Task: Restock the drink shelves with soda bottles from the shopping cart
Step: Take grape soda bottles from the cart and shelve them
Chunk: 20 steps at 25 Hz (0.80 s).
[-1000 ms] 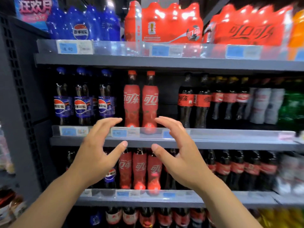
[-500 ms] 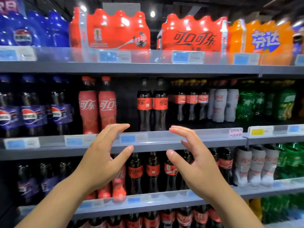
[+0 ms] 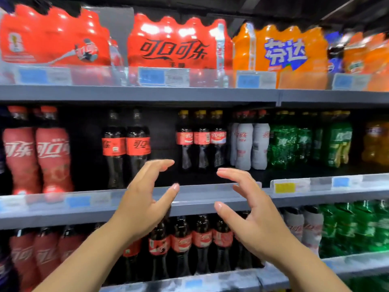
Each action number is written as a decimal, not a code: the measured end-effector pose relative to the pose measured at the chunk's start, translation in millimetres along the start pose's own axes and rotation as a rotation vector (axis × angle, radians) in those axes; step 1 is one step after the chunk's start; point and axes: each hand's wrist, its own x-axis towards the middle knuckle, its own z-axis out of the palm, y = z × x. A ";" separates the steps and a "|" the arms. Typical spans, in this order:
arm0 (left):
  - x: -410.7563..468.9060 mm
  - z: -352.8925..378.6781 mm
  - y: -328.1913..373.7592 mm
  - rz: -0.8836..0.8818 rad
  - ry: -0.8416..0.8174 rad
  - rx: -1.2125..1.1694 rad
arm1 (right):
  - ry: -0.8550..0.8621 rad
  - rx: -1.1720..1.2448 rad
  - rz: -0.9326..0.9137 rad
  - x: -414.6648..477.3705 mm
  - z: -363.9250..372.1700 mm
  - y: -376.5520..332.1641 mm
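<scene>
Both hands are raised in front of the middle shelf (image 3: 200,204), and both are empty. The left hand (image 3: 143,209) and the right hand (image 3: 261,220) face each other with fingers half curved and thumbs out. Each grip is released and touches nothing. They frame the dark gap in the row between the black-cap colas (image 3: 126,148) on the left and the yellow-cap colas (image 3: 201,138) on the right. That gap looks like the slot to fill.

To do the step well, pick a cart bottle that matches one of the neighbouring kinds. Take it round the body rather than by the cap and lift it over the clear rail (image 3: 202,190) at the shelf front. Set it upright with the label out, then slide it back to leave room in front. Mind the neighbours, since a knuckle could tip bottles that stand this close together.

No cart bottle is in either grip. The cart is out of view, so the stock to be shelved lies somewhere off frame. The nearest bottles are shelf stock: the black-cap colas are beyond the left fingertips, and the yellow-cap colas are above and beyond the right fingers. Both are clear of the hands.
</scene>
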 end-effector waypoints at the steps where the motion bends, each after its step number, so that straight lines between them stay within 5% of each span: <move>1: 8.1 15.3 4.1 0.005 0.002 -0.003 | 0.007 -0.004 -0.005 2.0 -14.6 13.7; 12: 87.0 120.2 13.2 0.042 0.082 -0.012 | 0.122 -0.002 -0.011 55.4 -73.6 120.0; 20: 75.9 98.0 19.5 0.045 0.022 -0.020 | 0.122 0.079 -0.105 46.1 -72.5 98.2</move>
